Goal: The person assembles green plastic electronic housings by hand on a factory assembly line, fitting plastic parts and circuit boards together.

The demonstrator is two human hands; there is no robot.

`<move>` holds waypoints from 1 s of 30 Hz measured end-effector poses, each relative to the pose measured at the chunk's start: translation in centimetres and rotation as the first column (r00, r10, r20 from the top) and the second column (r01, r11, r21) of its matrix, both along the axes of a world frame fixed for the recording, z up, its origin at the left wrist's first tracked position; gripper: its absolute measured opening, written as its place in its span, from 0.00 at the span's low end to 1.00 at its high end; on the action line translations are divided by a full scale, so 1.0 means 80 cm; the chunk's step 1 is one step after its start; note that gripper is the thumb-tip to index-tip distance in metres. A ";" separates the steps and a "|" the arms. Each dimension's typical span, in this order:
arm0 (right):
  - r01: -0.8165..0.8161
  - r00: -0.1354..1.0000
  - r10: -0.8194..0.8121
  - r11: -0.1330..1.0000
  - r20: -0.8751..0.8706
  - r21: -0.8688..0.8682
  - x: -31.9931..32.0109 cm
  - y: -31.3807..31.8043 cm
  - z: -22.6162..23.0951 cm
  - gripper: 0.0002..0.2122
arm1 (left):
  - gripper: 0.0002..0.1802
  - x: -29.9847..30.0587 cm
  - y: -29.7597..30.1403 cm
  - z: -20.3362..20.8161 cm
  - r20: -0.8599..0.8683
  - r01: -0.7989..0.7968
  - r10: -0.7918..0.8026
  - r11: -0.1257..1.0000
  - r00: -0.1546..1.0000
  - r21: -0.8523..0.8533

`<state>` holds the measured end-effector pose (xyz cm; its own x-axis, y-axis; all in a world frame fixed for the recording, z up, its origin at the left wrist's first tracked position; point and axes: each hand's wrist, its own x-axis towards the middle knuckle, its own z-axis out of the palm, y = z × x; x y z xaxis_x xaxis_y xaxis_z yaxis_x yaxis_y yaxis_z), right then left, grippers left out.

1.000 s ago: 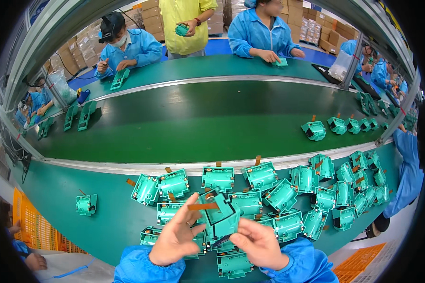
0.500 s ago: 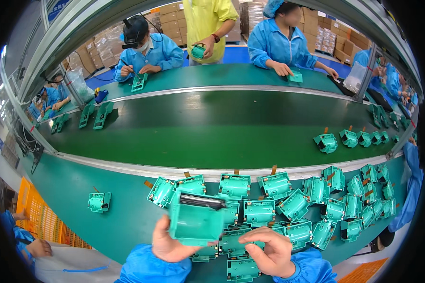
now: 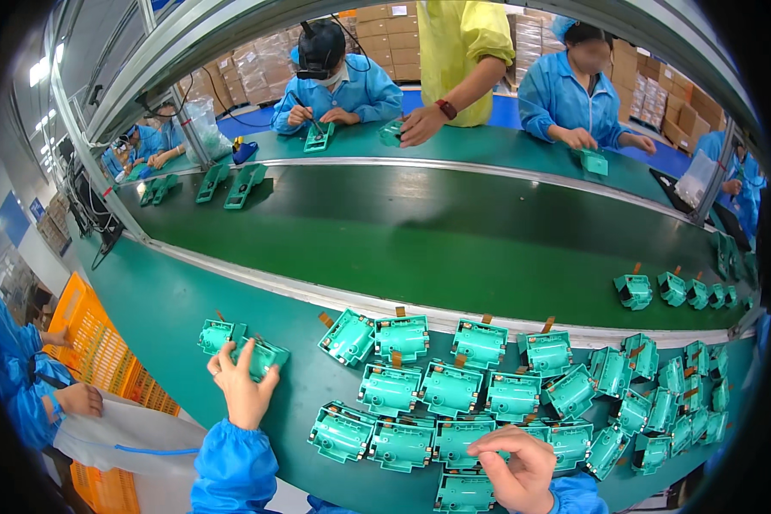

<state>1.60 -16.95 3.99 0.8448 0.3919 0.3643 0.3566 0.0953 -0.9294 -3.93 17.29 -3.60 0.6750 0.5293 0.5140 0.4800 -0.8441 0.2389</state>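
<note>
My left hand (image 3: pixel 243 387) reaches to the left part of the bench, fingers spread around a green plastic housing (image 3: pixel 270 356) and gripping it. That housing sits right beside another green housing (image 3: pixel 218 336) with a small brown flex strip at its top. My right hand (image 3: pixel 519 469) hovers over the near rows, its fingers curled in toward the thumb, and nothing shows between them. Below its fingertips lies a green housing (image 3: pixel 459 440), partly covered by the hand. Several like housings (image 3: pixel 391 389) lie in rows, open hollow side up, many with brown strips.
Beyond the bench's metal rail runs a green conveyor belt (image 3: pixel 385 257) bearing housings (image 3: pixel 634 292) at right and long green parts (image 3: pixel 246 186) at left. Three people work across it. Orange crates (image 3: pixel 103 343) and another person's hand (image 3: pixel 79 400) are at the left.
My left hand has carried the housing from in front of me leftward and down to the bench, beside the lone one. My right hand's fingers have drawn closer together. The view has shifted left.
</note>
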 end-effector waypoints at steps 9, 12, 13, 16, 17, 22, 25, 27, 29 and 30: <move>-0.028 1.000 0.029 0.996 0.008 -0.084 -0.002 0.001 0.002 0.04 | 0.34 0.042 0.005 0.036 0.112 0.209 -0.201 0.976 0.973 -0.057; -0.040 0.999 0.040 0.993 0.004 -0.114 -0.002 -0.001 0.003 0.04 | 0.39 0.068 -0.035 0.048 0.072 0.447 -0.444 0.860 0.893 -0.246; -0.046 0.999 0.046 0.992 -0.010 -0.117 -0.002 -0.002 0.004 0.04 | 0.41 0.074 -0.049 0.047 0.045 0.452 -0.460 0.844 0.887 -0.287; -0.061 0.998 0.059 0.992 -0.029 -0.107 -0.002 0.000 0.007 0.04 | 0.47 0.083 -0.069 0.038 -0.009 0.467 -0.494 0.828 0.869 -0.311; -0.056 0.998 0.052 0.990 -0.036 -0.133 -0.003 -0.001 0.008 0.04 | 0.47 0.085 -0.072 0.038 0.005 0.452 -0.496 0.788 0.868 -0.417; -0.056 0.998 0.052 0.983 -0.023 -0.177 -0.001 0.001 0.008 0.03 | 0.46 0.082 -0.063 0.041 0.032 0.382 -0.473 0.666 0.880 -0.641; -0.049 0.999 0.049 0.985 0.000 -0.164 -0.002 0.001 0.006 0.03 | 0.43 0.076 -0.055 0.035 0.079 0.451 -0.506 0.673 0.859 -0.586; -0.053 0.998 0.050 0.986 -0.024 -0.159 -0.004 0.002 0.005 0.03 | 0.42 0.073 -0.040 0.037 0.052 0.483 -0.527 0.730 0.848 -0.483; -0.059 0.997 0.051 0.988 -0.055 -0.141 -0.005 0.003 0.006 0.03 | 0.39 0.072 -0.019 0.038 0.087 0.481 -0.487 0.792 0.869 -0.376; -0.063 0.997 0.056 0.988 -0.056 -0.140 -0.005 0.003 0.005 0.03 | 0.37 0.075 -0.007 0.046 0.149 0.483 -0.460 0.818 0.875 -0.312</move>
